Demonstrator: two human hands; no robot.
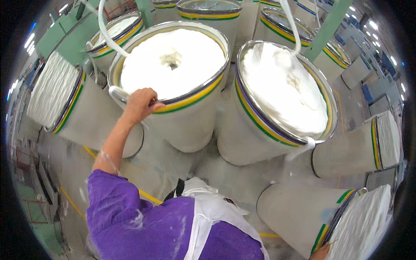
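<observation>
My left hand point(139, 105) is closed over the near rim of a tall white can point(190, 119), which has yellow and green bands and a metal rim. Thick coils of white fibre sliver point(143, 65) fill this can around a central hole. A strand of sliver point(112, 41) rises from it, and a loose end point(118, 92) hangs over the rim beside my hand. At the lower right edge, only a sliver of my right hand point(320, 252) shows, against the rim of a tilted can point(294, 212) heaped with sliver point(364, 221). Its fingers are hidden.
A second full can point(255, 130) stands at the right, with a sliver end point(310, 143) over its rim. Another heaped can point(99, 117) is at left, one more point(346, 151) at far right. Several cans stand behind. A green post point(328, 30) rises at the back.
</observation>
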